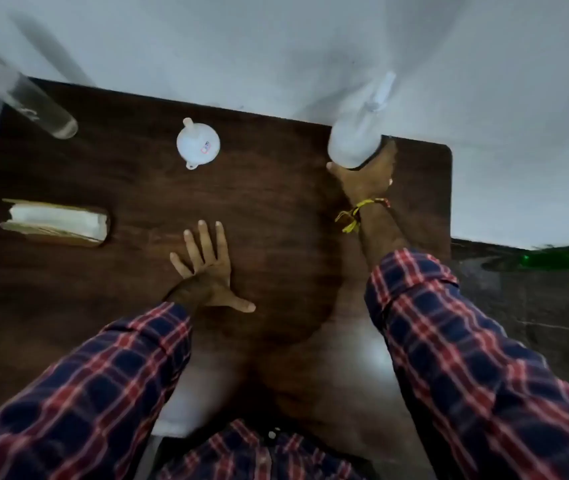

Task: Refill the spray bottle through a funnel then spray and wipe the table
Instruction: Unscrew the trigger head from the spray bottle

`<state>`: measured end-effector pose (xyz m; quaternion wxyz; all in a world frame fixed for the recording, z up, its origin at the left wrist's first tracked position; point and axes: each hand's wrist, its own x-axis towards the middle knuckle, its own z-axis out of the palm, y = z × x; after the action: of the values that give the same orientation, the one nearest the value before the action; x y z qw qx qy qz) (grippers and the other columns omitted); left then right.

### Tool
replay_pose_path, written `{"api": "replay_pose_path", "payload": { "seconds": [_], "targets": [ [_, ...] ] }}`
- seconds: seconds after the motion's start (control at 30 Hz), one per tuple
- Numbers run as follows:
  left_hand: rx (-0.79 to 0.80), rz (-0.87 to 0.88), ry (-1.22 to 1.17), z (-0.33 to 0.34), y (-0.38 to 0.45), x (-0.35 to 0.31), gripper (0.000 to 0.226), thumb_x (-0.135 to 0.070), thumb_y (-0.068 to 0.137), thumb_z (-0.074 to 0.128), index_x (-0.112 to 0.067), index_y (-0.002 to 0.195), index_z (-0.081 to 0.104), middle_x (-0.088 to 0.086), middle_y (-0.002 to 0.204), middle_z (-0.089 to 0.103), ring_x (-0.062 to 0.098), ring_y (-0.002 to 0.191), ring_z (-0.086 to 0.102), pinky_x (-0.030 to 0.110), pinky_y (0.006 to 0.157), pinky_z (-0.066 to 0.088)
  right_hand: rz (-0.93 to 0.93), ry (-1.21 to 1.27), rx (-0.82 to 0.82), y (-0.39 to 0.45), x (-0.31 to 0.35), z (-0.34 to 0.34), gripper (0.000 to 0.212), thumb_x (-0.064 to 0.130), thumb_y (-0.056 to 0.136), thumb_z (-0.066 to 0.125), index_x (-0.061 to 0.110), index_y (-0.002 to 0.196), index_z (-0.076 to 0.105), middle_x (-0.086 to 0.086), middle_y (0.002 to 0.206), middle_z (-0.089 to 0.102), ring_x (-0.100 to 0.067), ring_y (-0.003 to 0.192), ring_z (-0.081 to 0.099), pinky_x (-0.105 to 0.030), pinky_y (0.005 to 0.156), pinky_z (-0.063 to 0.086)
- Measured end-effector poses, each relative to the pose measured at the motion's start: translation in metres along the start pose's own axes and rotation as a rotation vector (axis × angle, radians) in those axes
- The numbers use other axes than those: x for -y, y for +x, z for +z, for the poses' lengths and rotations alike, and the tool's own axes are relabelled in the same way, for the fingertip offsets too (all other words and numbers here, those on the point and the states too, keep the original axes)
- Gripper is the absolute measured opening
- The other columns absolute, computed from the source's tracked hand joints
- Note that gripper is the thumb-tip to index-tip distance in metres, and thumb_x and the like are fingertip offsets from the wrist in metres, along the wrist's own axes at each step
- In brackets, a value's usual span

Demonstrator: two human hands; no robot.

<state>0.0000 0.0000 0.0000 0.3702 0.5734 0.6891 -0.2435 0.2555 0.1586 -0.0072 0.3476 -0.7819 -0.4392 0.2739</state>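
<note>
I am reaching my right hand (367,174) out to the far right corner of the table (276,209), and it is wrapping around the base of the spray bottle (357,140). My thumb is showing at the bottle's left side and the rest of the fingers are going behind it, so I judge this a grasp, though the frame is blurred and I cannot see how firmly it is closing. The bottle is standing upright at the table's far edge, its long axis running away from me with the trigger head at the far end, pale against the wall and hard to separate from it.

My left hand (206,268) is resting flat on the table near me, fingers spread, holding nothing. It is the nearer hand to the funnel (198,144), which is lying well to the left of the bottle, toward the far edge, spout pointing away. So the bottle needs to come left and toward me, to where both hands can be working on its cap.

A clear bottle (26,98) at the far left is cut off by the picture's edge; its contents I cannot make out. A folded cloth (56,221) is lying at the left.
</note>
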Motion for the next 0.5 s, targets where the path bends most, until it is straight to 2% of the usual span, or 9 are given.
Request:
{"api": "replay_pose_path", "payload": {
  "seconds": [0.03, 0.1, 0.23, 0.37, 0.5],
  "targets": [
    [-0.001, 0.024, -0.007, 0.002, 0.003, 0.001, 0.175, -0.075, 0.029, 0.081, -0.024, 0.126, -0.055, 0.008, 0.126, -0.066, 0.039, 0.122, -0.053, 0.071, 0.101, -0.018, -0.003, 0.005, -0.009, 0.007, 0.004, 0.003, 0.124, 0.039, 0.047, 0.093, 0.010, 0.149, 0.029, -0.010, 0.145, 0.044, -0.024, 0.133, 0.044, -0.037, 0.111, 0.038],
    [0.016, 0.028, -0.039, -0.002, 0.006, 0.002, 0.173, -0.075, 0.031, 0.081, -0.024, 0.125, -0.055, 0.008, 0.125, -0.066, 0.039, 0.121, -0.054, 0.070, 0.100, -0.019, -0.012, 0.029, -0.009, 0.021, 0.006, 0.007, 0.126, 0.043, 0.042, 0.092, 0.016, 0.149, 0.030, -0.006, 0.146, 0.044, -0.022, 0.132, 0.046, -0.039, 0.110, 0.041],
    [0.029, 0.061, -0.044, 0.005, 0.009, 0.005, 0.171, -0.072, 0.036, 0.083, -0.023, 0.124, -0.056, 0.008, 0.124, -0.066, 0.039, 0.119, -0.055, 0.069, 0.098, -0.021, -0.058, 0.015, 0.015, 0.021, 0.002, 0.012, 0.107, 0.043, 0.047, 0.087, 0.018, 0.141, 0.042, -0.002, 0.136, 0.053, -0.019, 0.126, 0.049, -0.039, 0.105, 0.044],
    [0.022, 0.040, -0.044, 0.005, 0.008, 0.004, 0.170, -0.069, 0.039, 0.084, -0.021, 0.127, -0.053, 0.010, 0.124, -0.066, 0.039, 0.119, -0.055, 0.070, 0.100, -0.021, -0.127, 0.061, 0.009, -0.034, -0.005, -0.001, 0.096, 0.044, 0.047, 0.084, 0.014, 0.131, 0.049, -0.002, 0.122, 0.055, -0.023, 0.113, 0.054, -0.044, 0.096, 0.048],
    [-0.009, 0.074, -0.078, 0.003, 0.002, 0.007, 0.172, -0.071, 0.036, 0.083, -0.021, 0.129, -0.052, 0.010, 0.127, -0.064, 0.039, 0.123, -0.052, 0.071, 0.102, -0.018, -0.075, 0.081, 0.028, -0.131, -0.015, -0.017, 0.095, 0.045, 0.050, 0.083, 0.015, 0.133, 0.049, -0.004, 0.125, 0.055, -0.021, 0.114, 0.054, -0.041, 0.095, 0.049]
  ]
}}
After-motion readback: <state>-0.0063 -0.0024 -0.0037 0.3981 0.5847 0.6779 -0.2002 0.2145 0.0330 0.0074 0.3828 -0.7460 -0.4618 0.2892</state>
